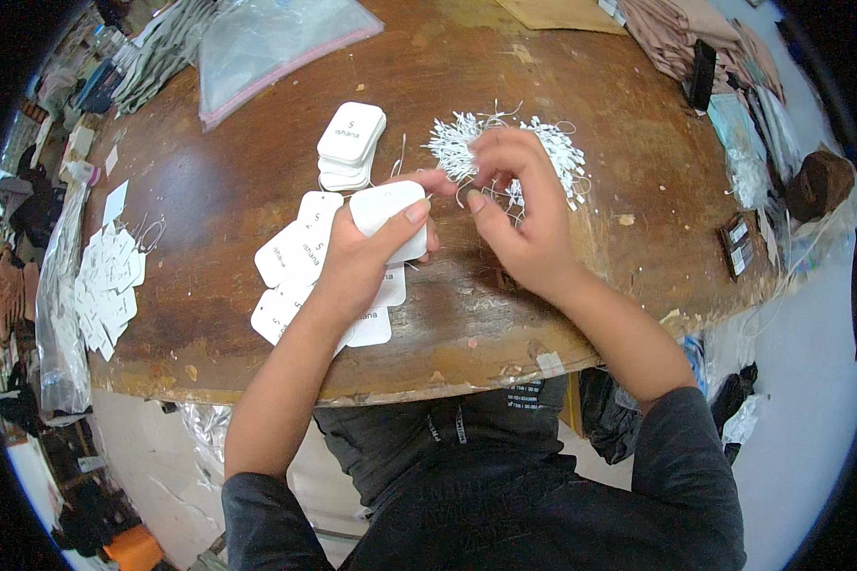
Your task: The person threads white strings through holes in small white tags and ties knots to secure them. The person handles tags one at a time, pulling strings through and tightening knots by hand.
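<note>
My left hand (pixel 371 246) grips a white hang tag (pixel 389 207), with the thumb on its blank face. A small hole shows near the tag's top edge. To the right, my right hand (pixel 525 214) is bent over a heap of white tag strings (pixel 453 146), its fingertips slightly blurred. A thin string loop shows by its thumb, but whether the fingers pinch it is unclear. Beneath and around my left hand lie several loose printed tags (pixel 278 257), partly covered by the forearm. Beyond that hand stands a neat stack of tags (pixel 351 135).
On the left of the worn wooden table (pixel 207 285) lies a pile of strung tags (pixel 111 285). Clear plastic bags (pixel 278 50) and folded grey cloth (pixel 161 57) are at the far left. Folded pinkish fabric (pixel 678 32) and a dark box (pixel 737 246) sit along the right side.
</note>
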The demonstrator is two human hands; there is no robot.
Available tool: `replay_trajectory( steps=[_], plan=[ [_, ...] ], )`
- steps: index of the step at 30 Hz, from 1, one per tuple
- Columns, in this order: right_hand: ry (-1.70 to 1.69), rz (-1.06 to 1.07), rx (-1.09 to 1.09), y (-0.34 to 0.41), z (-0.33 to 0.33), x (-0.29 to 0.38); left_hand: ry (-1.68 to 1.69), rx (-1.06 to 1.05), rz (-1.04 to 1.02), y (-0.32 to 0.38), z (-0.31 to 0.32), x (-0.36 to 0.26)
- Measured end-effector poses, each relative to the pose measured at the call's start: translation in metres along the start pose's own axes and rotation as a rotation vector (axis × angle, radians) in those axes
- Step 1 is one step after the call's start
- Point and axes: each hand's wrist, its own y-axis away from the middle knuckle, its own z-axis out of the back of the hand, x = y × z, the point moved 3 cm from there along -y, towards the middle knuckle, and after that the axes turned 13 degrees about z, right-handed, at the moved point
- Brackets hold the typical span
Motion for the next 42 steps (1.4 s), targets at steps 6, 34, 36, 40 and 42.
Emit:
replay_trajectory(
  steps=[6, 34, 36, 40, 42],
  plan=[
    [0.022, -0.235, 0.308, -0.001, 0.008, -0.038, -0.049, -0.138, -0.046, 0.001, 0.007, -0.004],
    [-0.179, -0.397, -0.041, 0.007, -0.001, -0.007, -0.459, -0.363, -0.4, -0.002, -0.002, 0.005],
    [-0.077, -0.303, -0.004, 0.008, -0.003, -0.003, -0.582, -0.384, -0.438, 0.0, -0.003, 0.001],
    [0.059, -0.106, 0.085, 0.009, -0.013, 0.004, -0.595, -0.469, -0.46, 0.003, -0.001, -0.003],
    [0.056, -0.062, 0.097, 0.009, -0.016, 0.004, -0.592, -0.462, -0.452, 0.004, -0.003, -0.002]
  ],
)
